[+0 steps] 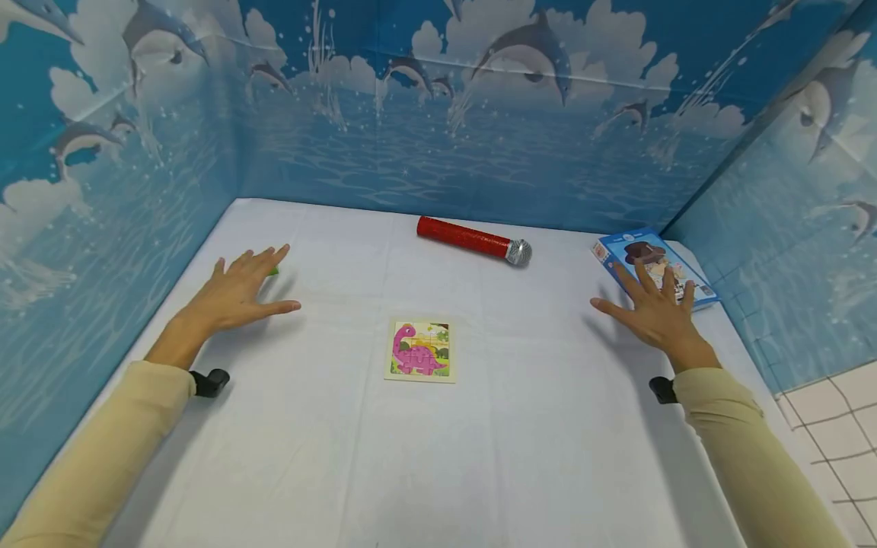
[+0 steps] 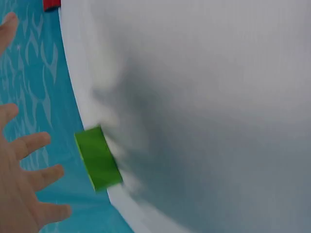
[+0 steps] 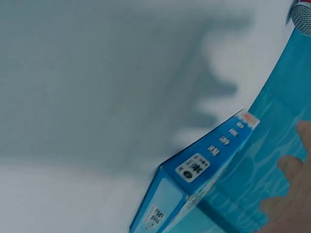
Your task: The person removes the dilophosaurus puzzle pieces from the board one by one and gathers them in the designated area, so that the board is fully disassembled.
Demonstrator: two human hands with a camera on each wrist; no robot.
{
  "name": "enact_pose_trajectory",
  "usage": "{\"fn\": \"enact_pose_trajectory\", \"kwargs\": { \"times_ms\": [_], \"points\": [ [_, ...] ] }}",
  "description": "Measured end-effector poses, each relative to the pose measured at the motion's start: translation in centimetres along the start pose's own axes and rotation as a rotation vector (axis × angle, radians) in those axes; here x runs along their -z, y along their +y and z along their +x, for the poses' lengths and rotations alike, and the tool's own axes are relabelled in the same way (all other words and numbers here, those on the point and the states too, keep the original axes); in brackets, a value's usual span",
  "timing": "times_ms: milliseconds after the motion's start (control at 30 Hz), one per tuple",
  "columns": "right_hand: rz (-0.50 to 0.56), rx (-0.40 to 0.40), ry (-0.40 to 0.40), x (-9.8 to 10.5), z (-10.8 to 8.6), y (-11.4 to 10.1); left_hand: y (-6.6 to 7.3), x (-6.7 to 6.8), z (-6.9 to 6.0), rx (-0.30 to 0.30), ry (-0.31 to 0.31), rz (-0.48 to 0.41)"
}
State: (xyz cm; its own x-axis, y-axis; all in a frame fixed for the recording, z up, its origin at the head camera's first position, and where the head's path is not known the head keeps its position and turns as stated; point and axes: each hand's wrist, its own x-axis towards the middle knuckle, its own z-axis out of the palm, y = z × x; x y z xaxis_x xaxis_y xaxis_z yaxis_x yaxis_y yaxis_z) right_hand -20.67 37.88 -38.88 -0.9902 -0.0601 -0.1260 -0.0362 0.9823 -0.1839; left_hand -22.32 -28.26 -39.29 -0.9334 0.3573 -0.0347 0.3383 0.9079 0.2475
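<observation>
Both hands hover over a white-covered table with fingers spread, holding nothing. The left hand (image 1: 236,293) is above the left side, near a green block (image 2: 98,158), which it mostly hides in the head view. Over at the right, the right hand (image 1: 654,312) is above the front corner of a blue box (image 1: 633,247) with a picture on its top; its printed sides show in the right wrist view. Between the hands lies a small square jigsaw puzzle (image 1: 421,352) of a pink dinosaur in a pale frame. Farther back rests a red microphone (image 1: 466,236) with a silver head.
A blue dolphin-print curtain (image 1: 411,152) rises along the back and both sides of the white tablecloth (image 1: 425,457). White tiles (image 1: 836,426) show at the lower right. A dark strap-on device (image 1: 211,383) sits at the left wrist, another (image 1: 662,390) at the right.
</observation>
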Motion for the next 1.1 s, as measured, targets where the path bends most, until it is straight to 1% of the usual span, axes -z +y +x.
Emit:
{"fn": "enact_pose_trajectory", "kwargs": {
  "times_ms": [100, 167, 267, 367, 433, 567, 700, 800, 967, 1100],
  "points": [
    [0.004, 0.025, 0.011, 0.0, 0.5, -0.9, 1.4, -1.3, 0.3, -0.050, -0.008, -0.060],
    [0.005, 0.051, 0.024, -0.1, 0.7, -1.7, 2.8, -2.1, 0.5, -0.085, -0.022, -0.097],
    [0.010, 0.103, 0.040, -0.2, 1.1, -3.3, 5.2, -3.2, 0.9, -0.124, -0.051, -0.145],
    [0.023, 0.148, 0.037, -0.4, 1.5, -5.4, 7.7, -4.3, 1.5, -0.144, -0.093, -0.166],
    [0.030, 0.167, 0.023, -0.5, 1.8, -6.9, 9.1, -5.0, 1.8, -0.156, -0.120, -0.163],
    [0.040, 0.191, -0.001, -1.0, 2.4, -10.0, 11.3, -6.1, 2.3, -0.175, -0.138, -0.153],
    [0.087, 0.213, -0.035, -1.6, 2.7, -13.1, 12.8, -6.5, 2.5, -0.195, -0.144, -0.138],
    [0.134, 0.267, -0.061, -2.1, 2.7, -15.4, 13.4, -6.7, 2.5, -0.198, -0.156, -0.128],
    [0.192, 0.335, -0.083, -3.3, 2.8, -19.2, 14.0, -6.6, 2.4, -0.164, -0.187, -0.111],
    [0.261, 0.383, -0.131, -4.4, 2.8, -21.9, 14.4, -6.6, 2.5, -0.138, -0.202, -0.072]
  ]
}}
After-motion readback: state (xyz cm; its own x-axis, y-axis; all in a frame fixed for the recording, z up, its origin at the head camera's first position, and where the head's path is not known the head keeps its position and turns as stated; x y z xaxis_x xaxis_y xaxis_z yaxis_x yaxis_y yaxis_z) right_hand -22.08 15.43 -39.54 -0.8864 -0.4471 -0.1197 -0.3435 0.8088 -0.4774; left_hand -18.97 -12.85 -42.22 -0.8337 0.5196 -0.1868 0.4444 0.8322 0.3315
